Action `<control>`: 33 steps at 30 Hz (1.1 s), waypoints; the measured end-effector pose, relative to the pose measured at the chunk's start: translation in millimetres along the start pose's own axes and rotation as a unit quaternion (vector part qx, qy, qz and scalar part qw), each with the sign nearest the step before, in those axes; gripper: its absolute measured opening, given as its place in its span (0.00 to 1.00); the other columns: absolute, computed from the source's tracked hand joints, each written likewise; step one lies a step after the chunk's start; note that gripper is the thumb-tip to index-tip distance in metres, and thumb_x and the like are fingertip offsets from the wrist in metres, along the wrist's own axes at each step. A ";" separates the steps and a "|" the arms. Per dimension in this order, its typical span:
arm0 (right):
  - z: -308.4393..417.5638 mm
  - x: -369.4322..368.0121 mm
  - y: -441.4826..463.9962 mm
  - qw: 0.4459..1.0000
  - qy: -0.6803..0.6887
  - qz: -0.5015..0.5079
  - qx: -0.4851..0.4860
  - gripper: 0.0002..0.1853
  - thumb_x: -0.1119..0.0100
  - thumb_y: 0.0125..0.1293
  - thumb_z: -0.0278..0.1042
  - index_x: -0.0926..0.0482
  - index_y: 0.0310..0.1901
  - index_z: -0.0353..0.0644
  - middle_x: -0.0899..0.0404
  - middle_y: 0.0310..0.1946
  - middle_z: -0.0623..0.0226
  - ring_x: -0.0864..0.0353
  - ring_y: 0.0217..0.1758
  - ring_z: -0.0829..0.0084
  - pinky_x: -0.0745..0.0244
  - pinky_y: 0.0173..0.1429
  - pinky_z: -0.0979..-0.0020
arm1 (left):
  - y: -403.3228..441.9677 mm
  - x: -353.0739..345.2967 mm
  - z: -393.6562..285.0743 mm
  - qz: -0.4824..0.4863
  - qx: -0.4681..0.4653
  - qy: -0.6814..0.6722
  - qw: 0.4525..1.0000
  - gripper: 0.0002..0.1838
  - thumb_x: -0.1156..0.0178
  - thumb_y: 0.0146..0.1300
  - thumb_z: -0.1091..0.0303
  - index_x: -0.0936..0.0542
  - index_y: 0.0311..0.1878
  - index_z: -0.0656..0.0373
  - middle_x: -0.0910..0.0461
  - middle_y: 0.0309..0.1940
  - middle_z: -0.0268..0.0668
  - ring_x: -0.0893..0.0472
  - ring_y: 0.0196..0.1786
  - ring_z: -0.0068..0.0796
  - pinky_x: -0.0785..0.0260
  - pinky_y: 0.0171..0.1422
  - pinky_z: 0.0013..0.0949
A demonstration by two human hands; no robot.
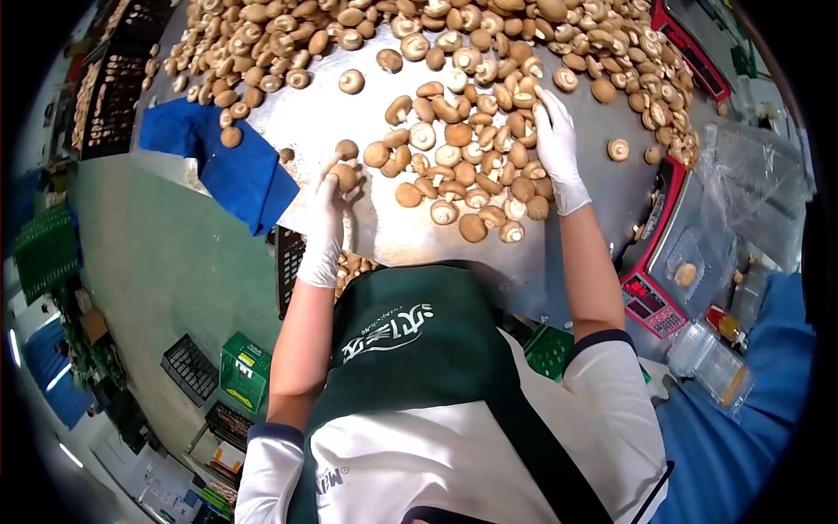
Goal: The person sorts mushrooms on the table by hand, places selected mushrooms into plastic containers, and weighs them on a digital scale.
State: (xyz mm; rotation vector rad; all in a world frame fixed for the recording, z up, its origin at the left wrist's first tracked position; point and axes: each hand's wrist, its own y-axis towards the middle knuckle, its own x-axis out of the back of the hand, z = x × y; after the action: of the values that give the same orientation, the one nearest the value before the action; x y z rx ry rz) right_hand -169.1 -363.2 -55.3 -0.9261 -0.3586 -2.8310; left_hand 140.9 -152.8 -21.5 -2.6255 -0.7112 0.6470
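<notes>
Gloved in white, my left hand [326, 210] is closed around a brown mushroom [345, 178] at the left edge of the metal table [384, 236]. Another mushroom [346, 149] lies just beyond its fingers. My right hand [557, 148], also in a white glove, rests against the right side of a loose group of mushrooms [471, 153], its fingers extended and touching the outer ones. Some of these mushrooms show their pale undersides and stems, others their brown caps.
A large heap of mushrooms [262, 35] spans the table's far side. A blue cloth [218, 157] hangs over the left edge. On the right stand a red scale [650, 301] with a clear tray [690, 262], plastic bags [759, 183] and clear boxes [711, 362]. Crates lie at lower left.
</notes>
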 end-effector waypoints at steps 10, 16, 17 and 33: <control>5.7 32.4 -151.7 0.975 0.036 -0.175 -0.135 0.34 0.47 0.68 0.25 0.47 0.74 0.35 0.39 0.67 0.50 0.36 0.71 0.55 0.41 0.74 0.59 | -29.9 -7.9 50.0 -0.029 -0.212 0.459 0.862 0.46 0.34 0.60 0.66 0.49 0.76 0.67 0.41 0.71 0.55 0.39 0.73 0.47 0.49 0.77 0.45; 35.6 -21.1 -105.8 0.992 -0.004 -0.117 -0.043 0.35 0.42 0.66 0.29 0.43 0.71 0.32 0.42 0.71 0.46 0.44 0.75 0.49 0.50 0.78 0.56 | -22.3 -19.8 49.6 -0.014 -0.207 0.471 0.857 0.56 0.29 0.55 0.62 0.56 0.77 0.67 0.50 0.76 0.57 0.47 0.78 0.50 0.53 0.80 0.45; 38.0 -26.8 -92.9 0.993 -0.030 -0.111 -0.013 0.34 0.43 0.66 0.30 0.43 0.71 0.32 0.41 0.70 0.46 0.43 0.75 0.49 0.50 0.77 0.55 | -20.0 -24.6 49.1 -0.026 -0.224 0.475 0.850 0.56 0.28 0.54 0.62 0.55 0.77 0.67 0.50 0.76 0.56 0.47 0.77 0.50 0.52 0.79 0.45; 145.9 -99.7 31.2 0.970 -0.086 0.185 0.131 0.17 0.37 0.59 0.32 0.19 0.52 0.46 0.19 0.50 0.66 0.25 0.57 0.63 0.35 0.65 0.58 | -15.6 -22.3 53.7 -0.068 -0.259 0.530 0.804 0.47 0.31 0.55 0.62 0.44 0.75 0.63 0.43 0.72 0.55 0.40 0.72 0.54 0.47 0.76 0.49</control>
State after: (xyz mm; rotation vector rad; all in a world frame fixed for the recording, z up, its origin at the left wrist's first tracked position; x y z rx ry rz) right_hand -0.7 -348.2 4.9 -1.0569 -0.5075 -2.3085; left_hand 90.5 -141.2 -52.3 -2.7228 -0.7076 -1.1711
